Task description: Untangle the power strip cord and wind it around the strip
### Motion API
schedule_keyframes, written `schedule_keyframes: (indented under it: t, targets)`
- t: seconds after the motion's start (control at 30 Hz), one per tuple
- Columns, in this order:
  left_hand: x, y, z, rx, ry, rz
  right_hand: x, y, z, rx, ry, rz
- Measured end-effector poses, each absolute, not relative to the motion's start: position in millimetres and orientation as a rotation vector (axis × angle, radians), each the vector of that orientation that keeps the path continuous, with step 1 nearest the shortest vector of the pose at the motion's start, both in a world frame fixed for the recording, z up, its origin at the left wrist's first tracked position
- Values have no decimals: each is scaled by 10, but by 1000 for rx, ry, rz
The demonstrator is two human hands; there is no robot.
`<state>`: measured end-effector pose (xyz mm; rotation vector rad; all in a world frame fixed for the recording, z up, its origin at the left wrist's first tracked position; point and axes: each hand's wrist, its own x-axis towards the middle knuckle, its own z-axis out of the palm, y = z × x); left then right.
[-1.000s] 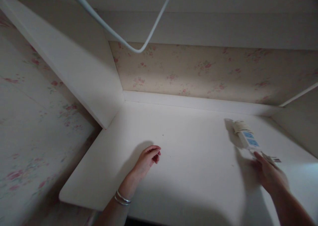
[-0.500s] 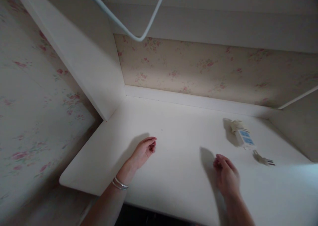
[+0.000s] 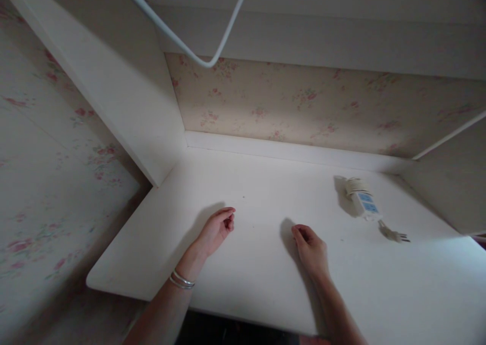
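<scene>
My left hand (image 3: 215, 231), with two silver bangles at its wrist, is over the white desk (image 3: 261, 274). Its fingers are curled in and the thumb is close to the fingertips; anything between them is hidden or too small to make out. To the right, apart from it, my right hand (image 3: 311, 249) is also low over the desk, thumb and index finger together in a pinch. I cannot see what, if anything, is in that pinch. A white power strip (image 3: 364, 203) with its cord wound round one end lies beyond my right hand. Its plug (image 3: 395, 232) lies nearer me.
A white bent rod (image 3: 208, 61) hangs above the desk. A white side panel (image 3: 152, 147) rises at the left, a grey panel (image 3: 448, 183) at the right. Behind runs flowered wallpaper (image 3: 258, 97) under a white overhead board (image 3: 304, 46). The desk's rounded corner (image 3: 91, 282) is at the left.
My right hand has moved left, closer to my left hand and away from the power strip. My left hand keeps nearly the same place and shape. The view has shifted slightly.
</scene>
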<state>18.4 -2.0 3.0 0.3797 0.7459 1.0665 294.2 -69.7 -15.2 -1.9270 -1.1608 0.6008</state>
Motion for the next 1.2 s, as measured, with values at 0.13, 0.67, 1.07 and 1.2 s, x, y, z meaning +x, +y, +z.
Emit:
schedule_keyframes:
  t: [0.13,0.67,1.07,1.2]
  targets:
    - [181,-25,31,378,748,1064,2918,-694,-118,-1967,-1225,594]
    - [202,-19,45,375,743,1065,2927,-689,-106,-1983,-1268,594]
    - [198,-21,39,381,746,1061,2927,-688,-124,-1964,-1264,595]
    - [201,-21,46,382,749,1067,2923,-687,-116,-1977,-1253,603]
